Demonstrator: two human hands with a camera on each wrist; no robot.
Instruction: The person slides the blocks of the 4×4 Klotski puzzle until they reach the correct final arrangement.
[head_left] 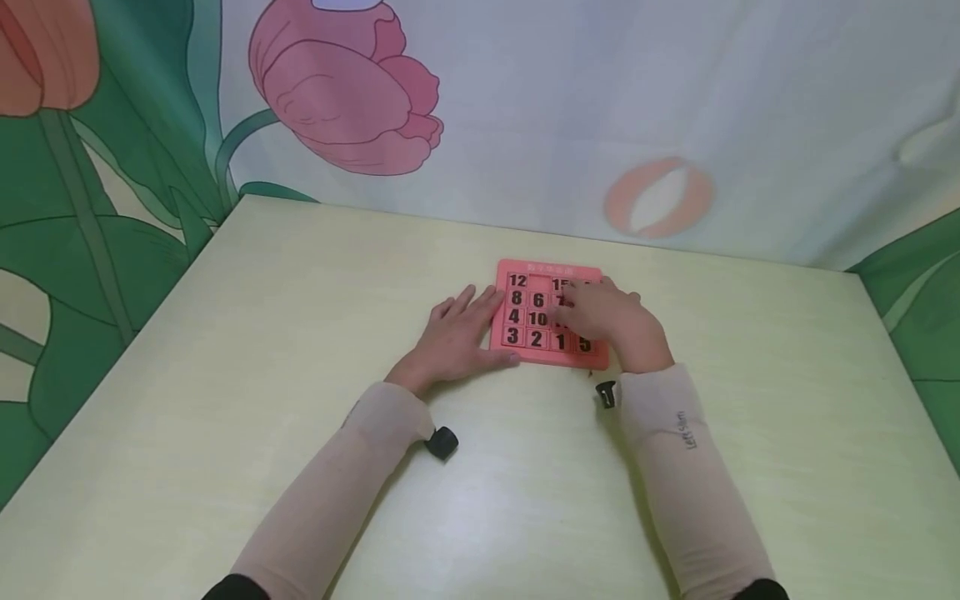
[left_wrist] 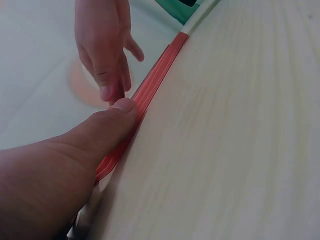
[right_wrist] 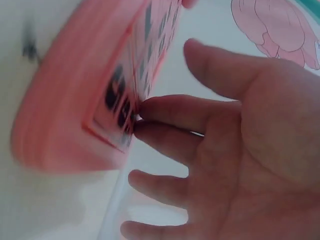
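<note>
A pink number slide puzzle (head_left: 547,356) lies flat on the table, with black numbers on its square tiles. Its top row has a tile-free gap (head_left: 540,282) between 12 and 15. At the left rim my left hand (head_left: 455,340) rests with spread fingers, its thumb (left_wrist: 107,122) against the near side of the frame. Over the right half is my right hand (head_left: 611,315), hiding several tiles. In the right wrist view, two extended fingertips of that hand touch the tile face, while its thumb (right_wrist: 215,65) stands away from the puzzle.
The pale wooden table (head_left: 225,417) extends around the puzzle. Behind it hangs a cloth (head_left: 525,108) printed with flowers and leaves. Both forearms wear light sleeves (head_left: 322,492), with a small black device (head_left: 442,443) near the left wrist and another (head_left: 606,394) near the right.
</note>
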